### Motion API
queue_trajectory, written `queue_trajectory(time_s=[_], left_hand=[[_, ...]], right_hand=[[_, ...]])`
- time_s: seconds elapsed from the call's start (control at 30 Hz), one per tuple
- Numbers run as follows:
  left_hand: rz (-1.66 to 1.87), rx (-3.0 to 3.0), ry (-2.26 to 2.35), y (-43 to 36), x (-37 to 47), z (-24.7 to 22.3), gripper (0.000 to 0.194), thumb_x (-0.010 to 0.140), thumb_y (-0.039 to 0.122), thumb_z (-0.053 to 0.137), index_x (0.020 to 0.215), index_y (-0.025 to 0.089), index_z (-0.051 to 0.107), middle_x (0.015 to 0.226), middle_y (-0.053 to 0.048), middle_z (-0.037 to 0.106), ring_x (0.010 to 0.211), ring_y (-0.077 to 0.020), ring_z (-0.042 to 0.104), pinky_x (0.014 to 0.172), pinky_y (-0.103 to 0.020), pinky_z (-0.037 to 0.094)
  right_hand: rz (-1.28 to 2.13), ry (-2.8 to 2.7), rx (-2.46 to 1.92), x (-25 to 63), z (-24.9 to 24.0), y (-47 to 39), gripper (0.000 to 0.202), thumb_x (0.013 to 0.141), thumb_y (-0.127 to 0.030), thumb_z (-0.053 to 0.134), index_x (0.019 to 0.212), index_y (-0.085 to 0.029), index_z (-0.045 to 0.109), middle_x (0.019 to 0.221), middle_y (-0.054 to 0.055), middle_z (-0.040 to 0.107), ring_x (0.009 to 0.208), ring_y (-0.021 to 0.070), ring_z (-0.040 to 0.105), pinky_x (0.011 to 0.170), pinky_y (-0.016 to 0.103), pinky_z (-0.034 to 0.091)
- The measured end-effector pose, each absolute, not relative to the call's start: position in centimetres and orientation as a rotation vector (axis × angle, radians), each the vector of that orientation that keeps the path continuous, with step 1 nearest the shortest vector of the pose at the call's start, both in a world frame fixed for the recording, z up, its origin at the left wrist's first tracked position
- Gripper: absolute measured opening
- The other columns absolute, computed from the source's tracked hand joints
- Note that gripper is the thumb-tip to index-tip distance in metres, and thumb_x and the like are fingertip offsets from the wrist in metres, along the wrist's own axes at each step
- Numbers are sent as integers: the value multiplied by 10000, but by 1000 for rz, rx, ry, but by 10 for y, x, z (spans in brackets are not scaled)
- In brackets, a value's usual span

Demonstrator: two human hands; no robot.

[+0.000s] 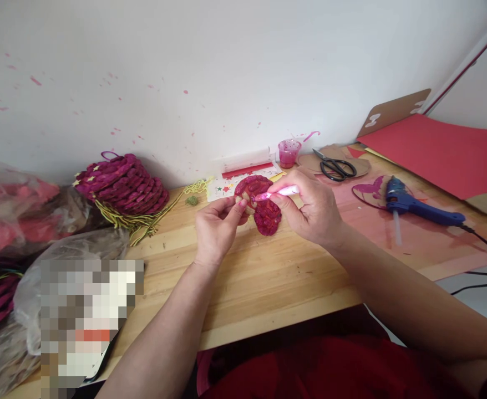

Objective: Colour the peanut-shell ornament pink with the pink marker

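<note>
A magenta, lumpy gourd-shaped craft piece (267, 216) is held up over the wooden table, with a bare tan patch (249, 204) on its left side. My left hand (218, 227) pinches that side between thumb and fingers. In my right hand (312, 208) is a white, pink-stained paintbrush (284, 192), gripped like a pen. Its pink tip points left and meets the piece beside the tan patch; whether it touches is too small to tell. Behind the piece lies a white sheet with coloured stars (221, 188), bearing a red strip (247, 170).
A plastic cup of magenta paint (289, 153), black scissors (335, 167) and a blue glue gun (424, 212) with its cord lie right. Red card sheets (443, 152) are stacked beyond. Left are a magenta braided bundle (122, 185), plastic bags (64, 271) and a green yarn ball (191, 200).
</note>
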State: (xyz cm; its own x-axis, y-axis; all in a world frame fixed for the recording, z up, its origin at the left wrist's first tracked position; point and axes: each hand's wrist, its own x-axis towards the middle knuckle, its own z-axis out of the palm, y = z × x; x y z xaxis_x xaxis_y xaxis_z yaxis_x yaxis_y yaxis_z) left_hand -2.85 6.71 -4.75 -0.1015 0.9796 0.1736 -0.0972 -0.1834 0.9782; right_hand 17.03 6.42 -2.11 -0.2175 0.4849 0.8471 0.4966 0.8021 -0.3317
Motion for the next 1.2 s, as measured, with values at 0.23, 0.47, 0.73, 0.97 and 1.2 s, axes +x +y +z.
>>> queue_trajectory(time_s=[0.23, 0.47, 0.73, 0.97, 1.2], left_hand=[[1457, 1206, 1116, 67, -27, -47, 439, 632, 525, 960, 804, 148, 817, 736, -62, 786, 617, -171, 733, 622, -298, 660], [1443, 1211, 1113, 66, -27, -48, 446, 644, 530, 954, 809, 140, 812, 729, -61, 781, 614, -165, 724, 630, -300, 660], [1443, 1201, 1121, 66, -26, -47, 439, 636, 530, 958, 775, 147, 794, 717, -58, 769, 625, -177, 730, 641, -316, 663], [1436, 1217, 1128, 67, -27, -48, 419, 656, 523, 946, 788, 153, 798, 711, -47, 759, 613, -170, 715, 640, -319, 660], [1442, 1223, 1129, 67, -27, -49, 407, 651, 514, 949, 756, 158, 785, 696, -45, 753, 612, -173, 717, 638, -319, 662]], right_hand=[[8, -1823, -755, 170, -22, 64, 65, 1007, -250, 639, 945, -243, 659, 862, 22, 734, 838, 199, 666, 763, 352, 522], [21, -1809, -776, 170, -22, 65, 71, 1006, -265, 637, 945, -236, 659, 874, 26, 737, 833, 196, 673, 759, 347, 515], [24, -1792, -785, 167, -22, 63, 63, 1013, -261, 625, 965, -247, 662, 894, 30, 749, 861, 204, 674, 778, 360, 527], [7, -1917, -761, 166, -23, 62, 77, 1008, -247, 618, 937, -242, 646, 832, 24, 734, 832, 204, 657, 768, 357, 524], [-19, -1902, -735, 166, -24, 63, 47, 1008, -228, 622, 971, -244, 647, 878, 24, 749, 874, 205, 658, 783, 350, 524]])
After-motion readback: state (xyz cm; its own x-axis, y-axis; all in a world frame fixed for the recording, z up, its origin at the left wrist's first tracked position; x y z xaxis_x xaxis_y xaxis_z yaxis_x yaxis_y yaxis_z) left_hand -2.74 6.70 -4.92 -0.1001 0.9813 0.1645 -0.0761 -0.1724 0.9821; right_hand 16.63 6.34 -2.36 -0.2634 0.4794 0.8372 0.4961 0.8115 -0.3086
